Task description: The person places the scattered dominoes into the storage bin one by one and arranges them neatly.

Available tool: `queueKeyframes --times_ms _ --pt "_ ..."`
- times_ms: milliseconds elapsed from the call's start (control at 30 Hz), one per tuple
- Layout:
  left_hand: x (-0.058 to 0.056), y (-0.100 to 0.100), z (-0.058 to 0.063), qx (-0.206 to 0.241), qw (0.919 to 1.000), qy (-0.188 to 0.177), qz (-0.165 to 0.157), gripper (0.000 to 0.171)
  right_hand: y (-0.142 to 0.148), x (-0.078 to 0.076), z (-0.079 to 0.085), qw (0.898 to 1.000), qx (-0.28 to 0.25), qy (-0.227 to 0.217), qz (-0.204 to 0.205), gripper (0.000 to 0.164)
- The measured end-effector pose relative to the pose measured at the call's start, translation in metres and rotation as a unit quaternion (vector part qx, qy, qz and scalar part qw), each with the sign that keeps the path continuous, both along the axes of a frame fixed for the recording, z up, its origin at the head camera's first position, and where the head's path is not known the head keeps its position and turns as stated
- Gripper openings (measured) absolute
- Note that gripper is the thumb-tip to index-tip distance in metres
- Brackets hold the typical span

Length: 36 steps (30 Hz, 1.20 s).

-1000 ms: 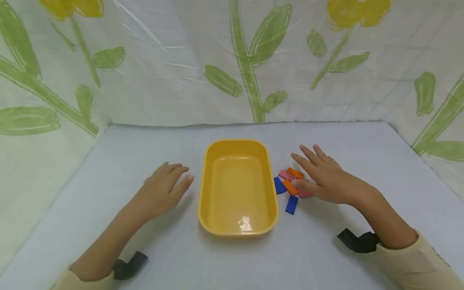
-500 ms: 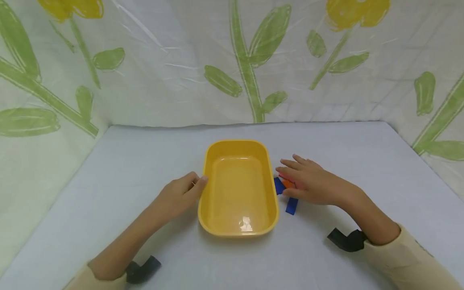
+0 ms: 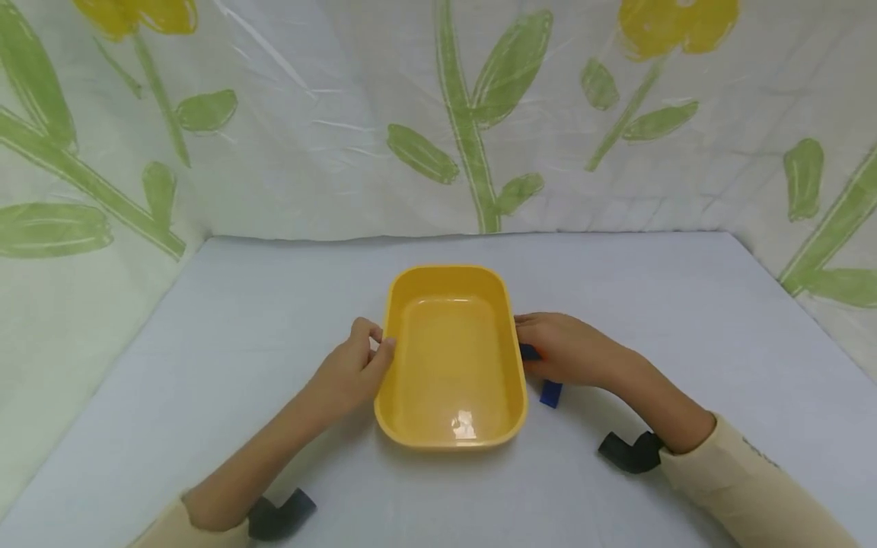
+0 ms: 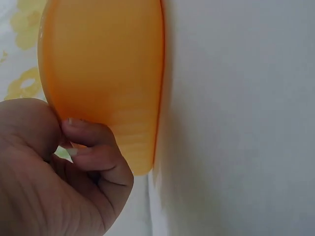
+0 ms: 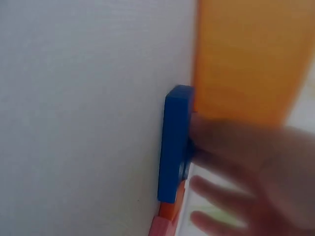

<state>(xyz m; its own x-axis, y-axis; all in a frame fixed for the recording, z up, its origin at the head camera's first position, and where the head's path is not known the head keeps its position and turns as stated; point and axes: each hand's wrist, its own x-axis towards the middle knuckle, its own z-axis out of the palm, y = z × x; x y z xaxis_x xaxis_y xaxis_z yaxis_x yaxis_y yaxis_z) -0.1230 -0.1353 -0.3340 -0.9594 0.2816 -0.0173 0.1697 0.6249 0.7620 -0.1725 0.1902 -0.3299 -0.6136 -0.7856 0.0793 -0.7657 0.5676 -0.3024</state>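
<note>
A yellow rectangular plastic tub with rounded corners stands in the middle of the table, nothing inside it. My left hand pinches its left rim between thumb and curled fingers, as the left wrist view also shows. Beside the tub's right wall, my right hand reaches down over a group of small flat blocks and hides most of them. A blue block sticks out below that hand. Up close in the right wrist view, a blue block, an orange block and a pink block lie by my spread, blurred fingers.
The white table ends at a cloth backdrop painted with green plants and yellow flowers. Dark curved wrist pieces stick out at both cuffs, low over the table.
My left hand has moved right and taken hold of the tub's rim. The right hand has come left and down over the blocks, up to the tub's right wall. The tub has stayed put.
</note>
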Motion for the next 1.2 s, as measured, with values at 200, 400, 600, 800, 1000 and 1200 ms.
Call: queueKeyframes --times_ms 200,400,600,800,1000,1200 --pt "0.001 0.002 0.000 0.015 0.9998 0.009 0.003 0.058 0.009 0.000 0.006 0.998 0.000 -0.022 -0.060 0.023" --pt "0.001 0.005 0.002 -0.007 0.9995 0.030 0.004 0.062 0.020 0.002 0.030 0.991 -0.028 -0.029 -0.124 0.028" --pt "0.002 0.005 0.002 -0.011 0.9987 0.049 0.003 0.063 0.016 0.000 0.041 0.990 -0.078 -0.029 -0.116 0.034" --pt "0.003 0.006 0.001 -0.028 0.9977 0.062 0.000 0.062 -0.006 -0.008 0.041 0.994 -0.085 -0.014 -0.071 0.029" --pt "0.002 0.006 0.000 -0.039 0.9968 0.070 0.001 0.062 -0.028 -0.017 0.040 0.996 -0.052 -0.010 -0.069 0.026" --pt "0.001 0.006 0.001 -0.041 0.9960 0.080 -0.002 0.062 -0.043 -0.024 0.035 0.997 -0.024 0.001 -0.073 0.024"
